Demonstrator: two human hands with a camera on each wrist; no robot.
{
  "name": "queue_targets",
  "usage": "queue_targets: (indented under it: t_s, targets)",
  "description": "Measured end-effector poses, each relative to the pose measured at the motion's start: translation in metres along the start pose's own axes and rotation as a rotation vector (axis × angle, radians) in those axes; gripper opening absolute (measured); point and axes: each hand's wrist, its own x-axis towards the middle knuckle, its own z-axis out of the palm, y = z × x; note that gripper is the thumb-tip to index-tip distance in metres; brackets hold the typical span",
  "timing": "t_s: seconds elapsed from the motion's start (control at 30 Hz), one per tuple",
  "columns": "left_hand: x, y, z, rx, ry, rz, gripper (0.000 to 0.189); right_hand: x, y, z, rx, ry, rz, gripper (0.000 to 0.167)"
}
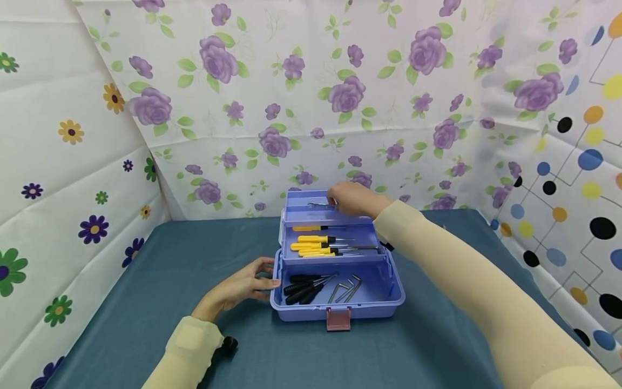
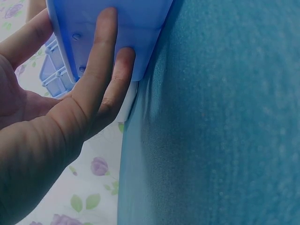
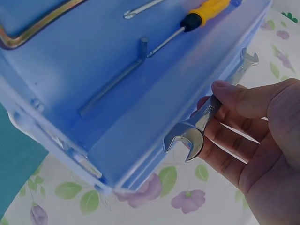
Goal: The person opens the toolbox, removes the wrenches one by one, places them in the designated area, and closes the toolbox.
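A periwinkle-blue toolbox (image 1: 371, 312) stands with its cantilever trays raised. Above the top tray (image 1: 298, 215), my right hand (image 1: 357, 199) holds a silver open-end wrench (image 3: 206, 112), pinched between thumb and fingers, its jaws showing at both ends. My left hand (image 1: 248, 281) rests against the box's left side, two long fingers (image 2: 101, 51) lying straight along the outer wall and the thumb at the rim. Yellow-handled screwdrivers (image 1: 313, 239) lie in the trays. Several black-handled tools (image 1: 303, 286) and hex keys (image 1: 347, 292) lie in the bottom compartment.
A pink latch (image 1: 338, 320) hangs at the box's front. The table under it wears a dark teal cloth (image 1: 228, 237). Behind rises a flower-printed sheet (image 1: 272, 108), with a dotted sheet (image 1: 583, 189) on the right.
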Motion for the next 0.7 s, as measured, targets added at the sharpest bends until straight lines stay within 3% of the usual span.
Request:
queue_targets:
  t_s: [0.43, 0.7]
  targets:
    - [0.0, 0.001, 0.0, -0.008, -0.005, -0.003, 0.073, -0.013, 0.02, -0.016, 0.078, 0.048, 0.032, 0.012]
    - [-0.001, 0.0, 0.001, 0.0, 0.0, 0.0, 0.073, -0.023, 0.036, -0.023, 0.196, 0.098, 0.023, 0.01]
